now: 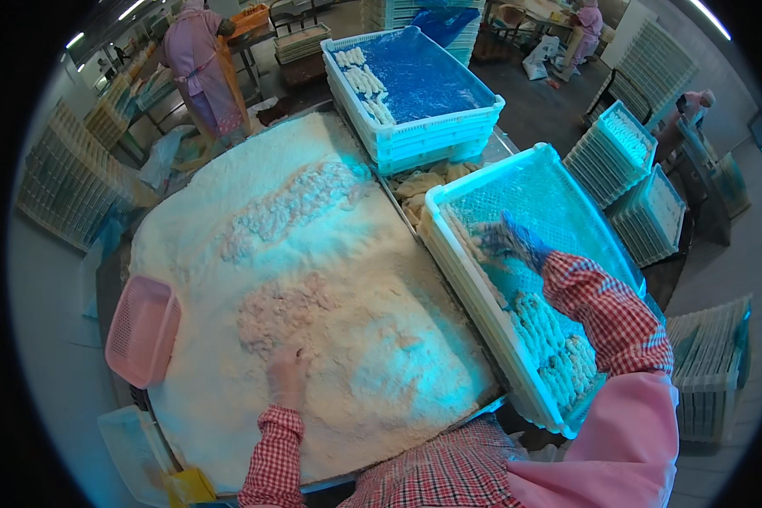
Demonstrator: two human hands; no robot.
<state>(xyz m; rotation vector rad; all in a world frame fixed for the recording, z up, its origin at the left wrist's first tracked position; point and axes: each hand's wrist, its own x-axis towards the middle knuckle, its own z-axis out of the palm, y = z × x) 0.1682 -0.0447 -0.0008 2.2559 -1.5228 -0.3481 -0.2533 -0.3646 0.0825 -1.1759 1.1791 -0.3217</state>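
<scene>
A wide table spread with white flour (381, 339) lies in front of me. My left hand (288, 378), in a thin clear glove, rests in the flour with its fingers curled, at the near edge of a pile of pinkish raw meat pieces (284, 309). What its fingers hold, if anything, is hidden. My right hand (519, 241) reaches into a mesh-bottomed plastic tray (542, 190) on the right. Its fingers close on a floured meat strip (483, 243) by the tray's left wall. Rows of floured strips (554, 351) fill the tray's near end.
A second pile of meat (292, 207) lies farther back on the flour. Stacked trays (436, 140), the top one blue-lined with strips, stand at the back. A pink basket (144, 330) sits at the table's left edge. A person in pink (199, 59) works beyond.
</scene>
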